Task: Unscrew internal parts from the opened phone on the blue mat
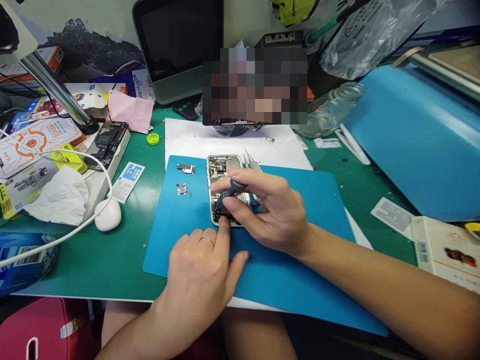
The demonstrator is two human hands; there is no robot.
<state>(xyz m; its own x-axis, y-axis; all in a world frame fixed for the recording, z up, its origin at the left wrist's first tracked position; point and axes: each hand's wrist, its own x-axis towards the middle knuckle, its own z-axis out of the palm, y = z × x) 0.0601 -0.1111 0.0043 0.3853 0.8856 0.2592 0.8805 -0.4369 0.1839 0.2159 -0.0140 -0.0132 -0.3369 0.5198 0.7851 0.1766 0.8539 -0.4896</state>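
Observation:
An opened smartphone (221, 170) with its circuit boards bare lies on a blue mat (300, 285). My right hand (275, 210) grips a dark screwdriver (235, 188), whose tip points down at the lower left part of the phone. With its index finger stretched out, my left hand (202, 262) touches the phone's bottom edge; its thumb stands apart and it holds nothing. Left of the phone lie a small metal shield piece (186, 168) and a small bracket (181, 188). Metal-tipped tools (252, 161) rest partly behind my right hand.
A white lamp cable (107, 175) and a white mouse-like puck (107, 215) are at left, beside another opened phone (107, 142) on a box. A glass jar (330, 112) lies behind. A blue sheet (405, 145) and a cardboard box (446, 250) stand right.

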